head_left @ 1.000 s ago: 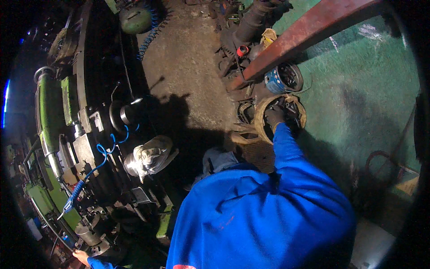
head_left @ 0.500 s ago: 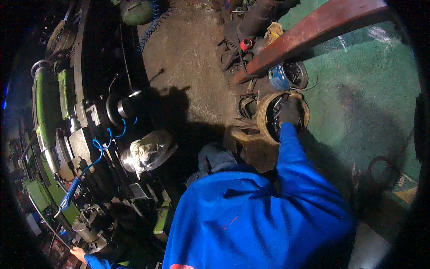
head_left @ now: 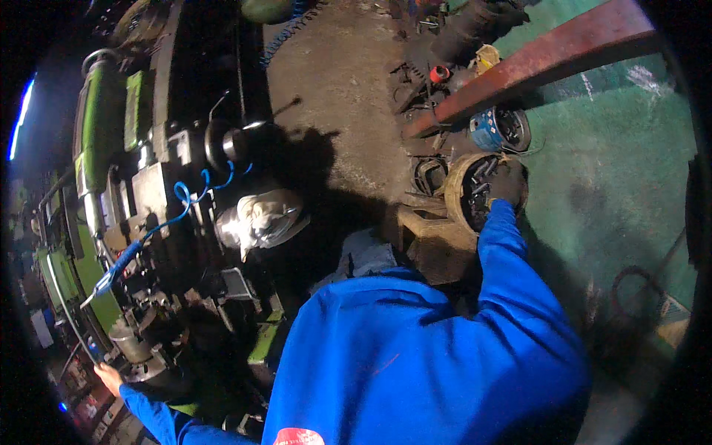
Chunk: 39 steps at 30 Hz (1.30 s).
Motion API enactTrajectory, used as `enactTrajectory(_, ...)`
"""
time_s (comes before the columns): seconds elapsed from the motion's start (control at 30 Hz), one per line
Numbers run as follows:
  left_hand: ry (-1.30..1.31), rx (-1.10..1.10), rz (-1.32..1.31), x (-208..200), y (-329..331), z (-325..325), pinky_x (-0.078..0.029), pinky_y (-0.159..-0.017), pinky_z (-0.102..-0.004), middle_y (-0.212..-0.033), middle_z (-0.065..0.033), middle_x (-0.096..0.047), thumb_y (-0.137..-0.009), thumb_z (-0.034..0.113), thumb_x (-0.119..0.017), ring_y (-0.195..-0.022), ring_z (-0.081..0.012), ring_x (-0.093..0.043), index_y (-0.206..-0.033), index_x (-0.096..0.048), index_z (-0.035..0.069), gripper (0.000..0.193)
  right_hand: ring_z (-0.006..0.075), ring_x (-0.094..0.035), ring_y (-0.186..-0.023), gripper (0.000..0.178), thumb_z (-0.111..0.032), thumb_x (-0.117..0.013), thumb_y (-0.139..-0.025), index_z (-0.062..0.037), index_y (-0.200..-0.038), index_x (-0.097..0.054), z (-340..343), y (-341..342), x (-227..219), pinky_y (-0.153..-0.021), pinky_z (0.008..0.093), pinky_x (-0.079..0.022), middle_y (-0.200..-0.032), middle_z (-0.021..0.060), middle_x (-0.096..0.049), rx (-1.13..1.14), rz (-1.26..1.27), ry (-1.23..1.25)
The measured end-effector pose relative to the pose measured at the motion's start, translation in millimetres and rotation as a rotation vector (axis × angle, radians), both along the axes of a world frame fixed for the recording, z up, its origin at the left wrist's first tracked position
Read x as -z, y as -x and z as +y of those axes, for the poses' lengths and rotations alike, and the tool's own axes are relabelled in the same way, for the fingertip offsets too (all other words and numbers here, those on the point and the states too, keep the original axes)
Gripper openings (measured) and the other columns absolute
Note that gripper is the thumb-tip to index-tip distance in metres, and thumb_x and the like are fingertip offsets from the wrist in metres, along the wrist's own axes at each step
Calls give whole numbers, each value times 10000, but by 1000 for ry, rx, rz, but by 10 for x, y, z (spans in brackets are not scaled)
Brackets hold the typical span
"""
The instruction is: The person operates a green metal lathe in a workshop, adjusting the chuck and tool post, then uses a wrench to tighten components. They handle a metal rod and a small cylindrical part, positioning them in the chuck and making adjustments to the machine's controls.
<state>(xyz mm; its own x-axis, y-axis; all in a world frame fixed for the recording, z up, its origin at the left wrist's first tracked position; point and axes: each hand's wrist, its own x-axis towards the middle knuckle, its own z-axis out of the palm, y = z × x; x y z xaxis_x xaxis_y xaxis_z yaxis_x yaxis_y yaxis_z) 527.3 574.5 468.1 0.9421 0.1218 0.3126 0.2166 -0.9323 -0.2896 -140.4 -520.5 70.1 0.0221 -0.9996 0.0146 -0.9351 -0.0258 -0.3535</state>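
Note:
My left hand [head_left: 109,379], at the lower left, closes around the end of a long thin metal bar [head_left: 68,310] that runs along the green machine. My right hand [head_left: 507,182], dark and seemingly gloved, is inside a round tan bucket [head_left: 457,194]. Dark metal pieces [head_left: 482,176] lie in this bucket beside the hand. The right fingers are lost in shadow, so whether they hold a piece cannot be made out. Close to the left hand stands a round metal chuck-like part [head_left: 132,343] on the machine.
A blue air gun [head_left: 119,271] with a coiled hose hangs on the machine. A pale cloth [head_left: 268,215] lies over a shiny rounded part. Beyond the bucket are a blue can [head_left: 486,132] and a slanting red beam [head_left: 534,63]. A wooden block [head_left: 437,241] stands beside the bucket.
The view has shifted, so the scene sits further right and more of my left forearm shows. My right hand has moved slightly toward the bucket's right side, uncovering more metal pieces.

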Motion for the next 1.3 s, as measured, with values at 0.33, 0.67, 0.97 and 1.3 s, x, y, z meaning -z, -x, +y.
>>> enactTrajectory(0.33,78,-237,-69,-103,593,-1515,-552,-949,-604,-1265,-206,-746,-1009,786,-396,-1173,-484,-699,-1431,-622,311,675,226,-641,-1182,341,-108,-618,-1025,-18,-1353,-642,2180,-1784,-1188,-978,385,-552,-1290,127,-689,-531,-680,-316)
enactTrajectory(0.67,295,53,-313,308,704,-1328,-595,-775,-571,-1000,-151,-791,-1054,648,-469,-952,-422,-760,-1135,-705,223,493,296,-718,-1231,353,-68,-775,-894,-50,-1246,-750,5679,-4021,-2008,-1057,395,-552,-1306,192,-745,-1697,-749,-418)
enactTrajectory(0.97,334,169,-536,360,756,-1289,-618,-715,-521,-926,-95,-793,-1025,573,-578,-853,-339,-787,-1162,-747,207,426,381,-656,-1312,476,-245,-660,-994,-69,-1434,-615,7029,-5181,-824,-1078,424,-514,-1375,243,-693,-1457,-282,-548)
enactTrajectory(1.3,339,159,-507,319,755,-1416,-599,-706,-502,-885,-83,-774,-1026,563,-586,-820,-304,-776,-1051,-752,194,406,175,-699,-997,323,-147,-788,-903,-76,-1209,-717,6769,-5352,-744,-880,328,-547,-1075,113,-755,-1490,-622,-817)
